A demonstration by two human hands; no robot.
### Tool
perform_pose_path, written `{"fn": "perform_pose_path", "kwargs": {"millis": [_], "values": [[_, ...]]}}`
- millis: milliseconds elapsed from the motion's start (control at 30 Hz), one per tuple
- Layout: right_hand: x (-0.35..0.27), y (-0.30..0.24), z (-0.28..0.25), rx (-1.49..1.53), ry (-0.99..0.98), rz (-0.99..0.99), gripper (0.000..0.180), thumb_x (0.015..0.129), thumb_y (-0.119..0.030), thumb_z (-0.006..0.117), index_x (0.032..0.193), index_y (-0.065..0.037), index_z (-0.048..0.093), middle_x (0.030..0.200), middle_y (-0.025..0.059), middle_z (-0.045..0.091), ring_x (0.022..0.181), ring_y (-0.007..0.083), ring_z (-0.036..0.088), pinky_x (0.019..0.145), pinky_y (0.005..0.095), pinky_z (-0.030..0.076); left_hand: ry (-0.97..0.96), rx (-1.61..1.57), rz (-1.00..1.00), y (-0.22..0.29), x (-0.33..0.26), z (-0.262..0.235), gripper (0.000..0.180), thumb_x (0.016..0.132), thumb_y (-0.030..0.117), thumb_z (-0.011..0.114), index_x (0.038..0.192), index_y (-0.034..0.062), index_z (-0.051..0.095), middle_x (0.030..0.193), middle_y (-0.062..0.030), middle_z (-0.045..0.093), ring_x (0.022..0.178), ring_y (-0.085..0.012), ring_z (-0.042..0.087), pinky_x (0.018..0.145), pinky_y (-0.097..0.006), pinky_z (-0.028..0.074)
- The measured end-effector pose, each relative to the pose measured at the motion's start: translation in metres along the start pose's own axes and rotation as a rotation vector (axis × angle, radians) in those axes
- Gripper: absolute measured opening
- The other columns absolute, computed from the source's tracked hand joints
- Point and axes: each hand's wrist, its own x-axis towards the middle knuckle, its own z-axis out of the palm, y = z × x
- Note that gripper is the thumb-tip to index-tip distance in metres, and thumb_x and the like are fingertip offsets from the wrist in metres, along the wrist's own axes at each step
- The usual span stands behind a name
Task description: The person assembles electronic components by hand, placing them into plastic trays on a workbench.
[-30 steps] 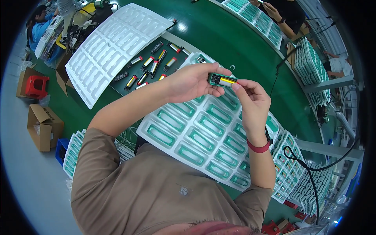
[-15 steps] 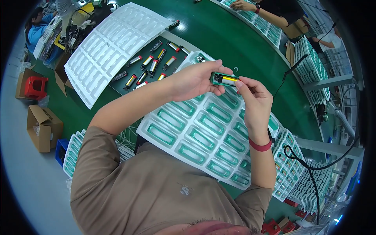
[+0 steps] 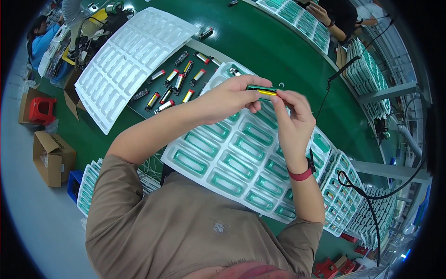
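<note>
Over a white blister tray [image 3: 213, 162], both my hands hold one narrow green plastic casing [image 3: 253, 87]. A battery cell [image 3: 266, 92] with a yellow stripe sits at its opening; whether it lies fully inside cannot be made out. My left hand [image 3: 232, 98] is closed on the casing's left end, its thumb along the top. At the right end, the thumb and fingers of my right hand [image 3: 296, 116] pinch the casing and cell. Green casings [image 3: 190, 160] fill many of the tray's pockets below. A small metallic part [image 3: 235, 71] lies in a far pocket.
Several loose battery cells [image 3: 179, 83] lie on the bench left of the tray. Behind them leans another white blister tray [image 3: 132, 60]. Tray stacks [image 3: 371, 79] stand at the right, near a hanging black cable [image 3: 371, 199]. A co-worker's hand [image 3: 320, 14] works across the bench.
The casing has tilted, so its open face shows less and the cell appears as a thin yellow strip. My right hand has shifted left, toward my left hand.
</note>
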Motion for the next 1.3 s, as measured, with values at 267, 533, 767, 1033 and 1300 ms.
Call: {"fn": "perform_pose_path", "kwargs": {"millis": [267,533,767,1033,1300], "values": [[0.007,-0.002,-0.038,-0.178,-0.436,0.046,0.042,0.090,-0.008,0.076,0.129,-0.001,0.064,0.105,0.0154,0.069,0.096,0.0246,0.070,0.085,0.0375,0.057,-0.086,0.759,0.239,0.019,-0.006,0.000,0.037,0.104,0.007,0.053,0.140,0.0021,0.054,0.115,-0.0095,0.064,0.094,-0.0125,0.064,0.084,-0.029,0.053],[0.000,-0.009,-0.006,-0.244,-0.222,-0.500,0.036,0.081,0.001,0.071,0.117,0.001,0.066,0.095,0.0178,0.064,0.086,0.0363,0.064,0.077,0.0434,0.053,0.008,1.169,0.625,0.023,-0.032,-0.011,0.040,0.091,-0.003,0.062,0.131,0.0019,0.059,0.115,-0.0189,0.064,0.102,-0.0373,0.066,0.086,-0.043,0.054],[-0.005,-0.022,0.016,-0.030,-0.134,-0.360,0.034,0.078,0.007,0.069,0.112,0.000,0.068,0.092,0.0156,0.063,0.083,0.0323,0.064,0.073,0.0373,0.051,0.073,0.997,0.663,0.027,-0.044,-0.011,0.043,0.086,-0.009,0.059,0.127,0.0021,0.067,0.119,-0.0148,0.068,0.106,-0.0285,0.068,0.086,-0.035,0.053],[0.004,-0.025,0.010,-0.268,-0.375,0.017,0.021,0.091,-0.011,0.064,0.107,0.000,0.070,0.091,0.0173,0.069,0.082,0.0341,0.067,0.072,0.0420,0.053,0.256,1.124,0.655,0.023,-0.062,-0.035,0.038,0.085,0.001,0.064,0.123,0.0051,0.064,0.124,-0.0180,0.060,0.122,-0.0340,0.057,0.102,-0.042,0.046],[0.030,0.013,0.058,-0.707,-0.438,-0.396,0.014,0.089,-0.017,0.066,0.090,-0.004,0.071,0.086,0.0126,0.065,0.088,0.0331,0.061,0.080,0.0457,0.047,0.025,1.461,0.486,0.008,-0.063,-0.064,0.014,0.082,0.008,0.071,0.095,0.0082,0.070,0.106,-0.0081,0.059,0.104,-0.0294,0.056,0.089,-0.041,0.046]]}}
